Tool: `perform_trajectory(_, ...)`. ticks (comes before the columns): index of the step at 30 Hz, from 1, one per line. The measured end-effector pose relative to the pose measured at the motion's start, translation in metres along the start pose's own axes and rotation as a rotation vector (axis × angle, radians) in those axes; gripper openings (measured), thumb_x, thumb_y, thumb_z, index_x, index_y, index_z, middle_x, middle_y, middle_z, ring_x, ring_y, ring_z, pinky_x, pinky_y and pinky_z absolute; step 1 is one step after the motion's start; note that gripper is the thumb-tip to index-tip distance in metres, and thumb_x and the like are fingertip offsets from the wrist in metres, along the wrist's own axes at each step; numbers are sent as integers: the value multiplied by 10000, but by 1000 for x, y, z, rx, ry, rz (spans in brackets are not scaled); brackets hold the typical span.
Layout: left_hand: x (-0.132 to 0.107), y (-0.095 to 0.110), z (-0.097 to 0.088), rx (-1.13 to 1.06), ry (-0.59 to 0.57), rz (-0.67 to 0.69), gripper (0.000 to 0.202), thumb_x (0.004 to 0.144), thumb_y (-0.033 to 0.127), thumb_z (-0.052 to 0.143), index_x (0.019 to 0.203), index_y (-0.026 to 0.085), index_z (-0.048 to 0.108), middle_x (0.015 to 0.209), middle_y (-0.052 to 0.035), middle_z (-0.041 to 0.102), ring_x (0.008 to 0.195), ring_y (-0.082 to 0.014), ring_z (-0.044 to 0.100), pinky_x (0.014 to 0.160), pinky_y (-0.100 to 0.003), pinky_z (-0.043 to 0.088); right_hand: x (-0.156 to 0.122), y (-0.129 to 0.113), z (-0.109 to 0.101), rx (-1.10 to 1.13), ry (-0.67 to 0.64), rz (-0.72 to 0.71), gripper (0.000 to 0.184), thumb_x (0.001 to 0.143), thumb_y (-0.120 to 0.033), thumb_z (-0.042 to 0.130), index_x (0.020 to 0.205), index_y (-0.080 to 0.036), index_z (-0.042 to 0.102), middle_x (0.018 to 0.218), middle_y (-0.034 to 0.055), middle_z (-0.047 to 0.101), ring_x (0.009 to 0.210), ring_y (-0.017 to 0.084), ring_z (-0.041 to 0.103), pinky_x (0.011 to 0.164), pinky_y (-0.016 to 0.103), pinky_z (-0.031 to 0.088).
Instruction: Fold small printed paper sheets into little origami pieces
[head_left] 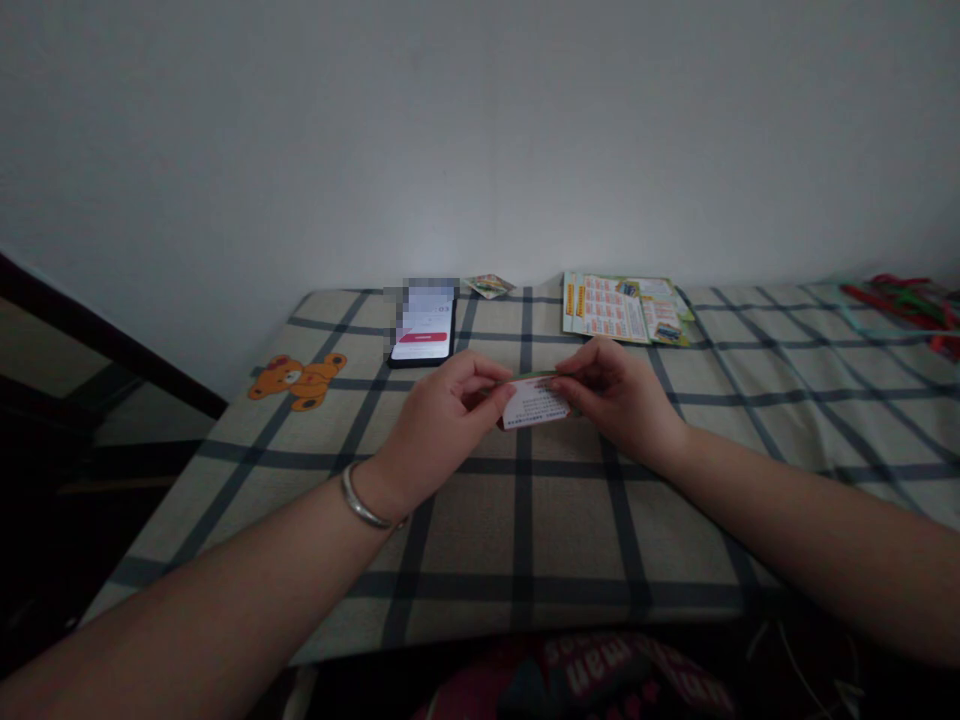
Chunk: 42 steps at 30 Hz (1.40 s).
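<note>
A small white card point(534, 403) with printed text is held between both hands above the checked cloth. My left hand point(442, 420), with a silver bangle on its wrist, pinches the card's left edge. My right hand point(616, 393) pinches its right edge, fingers curled. The card hovers a little over the middle of the table point(525, 520).
A phone point(424, 325) with a lit screen lies behind the hands. A small colourful card point(489, 286) sits by the wall. Printed calendar sheets point(622, 308) lie at the back right. Red and green items point(907, 300) are at the far right. A bear print point(300, 380) marks the cloth's left.
</note>
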<state>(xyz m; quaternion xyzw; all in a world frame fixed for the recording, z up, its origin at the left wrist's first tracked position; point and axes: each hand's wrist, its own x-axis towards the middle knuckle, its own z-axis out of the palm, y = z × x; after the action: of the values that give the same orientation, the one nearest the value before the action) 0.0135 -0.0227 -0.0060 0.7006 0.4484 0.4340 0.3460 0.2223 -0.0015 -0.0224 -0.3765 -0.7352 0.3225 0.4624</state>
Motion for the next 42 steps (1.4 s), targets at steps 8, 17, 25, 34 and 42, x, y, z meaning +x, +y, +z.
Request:
perform_trajectory(8, 0, -5, 1, 72, -14, 4, 62, 854, 218, 609, 912, 201, 623, 798, 14, 709, 672, -113, 674, 583, -208, 536, 2, -5, -4, -258, -35, -43, 181, 809, -344, 687, 786, -195, 587, 632, -33, 579, 522, 82, 481, 467, 220, 368)
perform_trajectory(17, -3, -3, -1, 440, -40, 256, 65, 885, 205, 580, 926, 210, 631, 848, 12, 707, 770, -137, 673, 659, -245, 488, 3, -11, -5, -425, -127, -79, 104, 821, -296, 663, 860, -211, 708, 727, 4, 637, 628, 114, 522, 582, 254, 395)
perform_trajectory(25, -3, -3, -1, 404, -35, 249, 150, 873, 223, 595, 1002, 207, 521, 798, 40, 672, 721, -113, 665, 616, -214, 460, 2, -13, -4, -443, -111, -96, 97, 832, -264, 634, 800, -199, 699, 708, 4, 648, 622, 114, 545, 567, 242, 394)
perform_trajectory(34, 4, -10, -6, 236, -84, 190, 111, 860, 244, 601, 955, 199, 567, 947, -10, 664, 823, -128, 640, 727, -264, 525, 4, -12, -10, -346, 31, -79, 129, 843, -288, 632, 787, -179, 675, 696, 15, 671, 584, 110, 563, 543, 248, 429)
perform_trajectory(42, 5, -9, 0, 212, -54, 133, 57, 848, 237, 607, 872, 187, 622, 952, -7, 679, 794, -122, 628, 696, -249, 510, 3, -16, -10, -410, 67, -127, 111, 840, -270, 623, 777, -192, 670, 730, 27, 688, 662, 141, 608, 585, 266, 455)
